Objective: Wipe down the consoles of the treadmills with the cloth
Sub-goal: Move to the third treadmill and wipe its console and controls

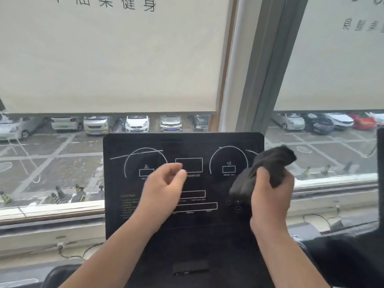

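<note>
Head camera, looking down both forearms. The left hand [164,183] is up in front of the middle of the panel, fingers loosely curled, nothing in it; whether it touches the surface I cannot tell. The right hand [270,196] is the busy one, clenched round a dark cloth [272,163] bunched into a wad that sticks out above the knuckles and hangs down on the thumb side.

Just beyond both hands stands the console [182,142], a black panel tilted back, its long axis running side to side. The cloth sits at the panel's right edge, level with the right-hand dial. So nearly all the surface lies to the left of the cloth hand, and my read is that the next wipe has to travel leftward along that long axis. The empty hand sits right in that path and would need to clear out.

Farther off are the window sill [52,210], parked cars [137,123] and a lowered blind [114,59].
</note>
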A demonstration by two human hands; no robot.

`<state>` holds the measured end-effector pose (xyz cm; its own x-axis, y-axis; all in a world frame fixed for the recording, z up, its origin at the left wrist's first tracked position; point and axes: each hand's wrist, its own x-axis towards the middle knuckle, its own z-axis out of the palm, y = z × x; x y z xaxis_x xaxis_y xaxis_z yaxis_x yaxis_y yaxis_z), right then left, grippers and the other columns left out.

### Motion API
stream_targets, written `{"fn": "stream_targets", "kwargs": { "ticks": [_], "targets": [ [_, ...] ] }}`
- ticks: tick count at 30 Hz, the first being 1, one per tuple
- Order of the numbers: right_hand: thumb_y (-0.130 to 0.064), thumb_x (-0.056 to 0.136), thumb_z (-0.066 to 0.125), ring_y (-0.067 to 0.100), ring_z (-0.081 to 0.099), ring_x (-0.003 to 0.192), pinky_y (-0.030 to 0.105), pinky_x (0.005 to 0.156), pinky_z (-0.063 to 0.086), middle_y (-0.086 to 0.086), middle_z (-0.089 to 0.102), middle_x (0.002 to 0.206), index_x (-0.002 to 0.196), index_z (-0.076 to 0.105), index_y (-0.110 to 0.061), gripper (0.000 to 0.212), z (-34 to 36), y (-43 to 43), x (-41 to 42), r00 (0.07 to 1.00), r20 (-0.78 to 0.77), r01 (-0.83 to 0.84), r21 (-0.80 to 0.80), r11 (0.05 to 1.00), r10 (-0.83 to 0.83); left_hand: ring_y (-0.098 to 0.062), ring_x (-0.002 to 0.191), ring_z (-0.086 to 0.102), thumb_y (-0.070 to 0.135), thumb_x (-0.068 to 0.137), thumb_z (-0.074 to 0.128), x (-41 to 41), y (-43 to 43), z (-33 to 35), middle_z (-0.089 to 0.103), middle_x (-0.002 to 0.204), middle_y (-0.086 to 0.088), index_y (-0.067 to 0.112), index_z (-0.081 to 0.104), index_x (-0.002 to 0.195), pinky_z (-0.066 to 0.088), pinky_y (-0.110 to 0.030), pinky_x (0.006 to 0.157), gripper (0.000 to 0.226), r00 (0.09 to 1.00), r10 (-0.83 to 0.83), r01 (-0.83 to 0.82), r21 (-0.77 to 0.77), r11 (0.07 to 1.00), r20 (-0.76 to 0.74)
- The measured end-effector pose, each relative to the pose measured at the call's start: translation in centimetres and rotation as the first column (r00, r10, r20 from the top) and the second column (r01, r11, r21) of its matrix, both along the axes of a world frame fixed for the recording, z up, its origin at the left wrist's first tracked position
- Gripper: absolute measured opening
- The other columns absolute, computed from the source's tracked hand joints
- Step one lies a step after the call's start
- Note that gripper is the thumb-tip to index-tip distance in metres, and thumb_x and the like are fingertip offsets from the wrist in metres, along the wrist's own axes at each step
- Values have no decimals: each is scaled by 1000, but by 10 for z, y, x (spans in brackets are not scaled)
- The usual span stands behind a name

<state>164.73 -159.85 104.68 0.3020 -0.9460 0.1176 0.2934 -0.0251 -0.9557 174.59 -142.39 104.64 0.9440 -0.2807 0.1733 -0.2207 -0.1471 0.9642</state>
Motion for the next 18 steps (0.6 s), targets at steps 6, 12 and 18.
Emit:
{"fn": "stream_targets", "kwargs": {
  "ticks": [6, 12, 18],
  "targets": [
    [-36, 98, 59, 36, 46, 134, 53, 110, 41, 12, 51, 141, 133, 56, -18, 39, -15, -31, 80, 834, -473, -114, -652, 749, -285, -4, 84, 62, 7, 94, 67, 33, 46, -32, 62, 104, 7, 28, 70, 101, 55, -33, 83, 22, 884, 346, -376, 38, 926, 314],
    [-51, 98, 54, 43, 14, 157, 66, 123, 17, 24, 22, 167, 145, 42, -16, 60, -54, -15, 129, 769, -508, -90, -688, 721, -388, -24, 115, 58, 5, 90, 69, 63, 100, -53, 55, 114, 12, 25, 70, 110, 50, -54, 100, 28, 790, 470, -521, 30, 853, 393],
    [-45, 99, 55, 41, 14, 158, 64, 123, 14, 20, 25, 167, 142, 46, -19, 51, -55, 64, 170, 852, -403, -151, -801, 580, -335, -17, 124, 55, 6, 92, 67, 79, 130, -79, 54, 116, 22, 32, 67, 111, 49, -57, 103, 33, 823, 485, -504, -12, 864, 295]
  ]
}}
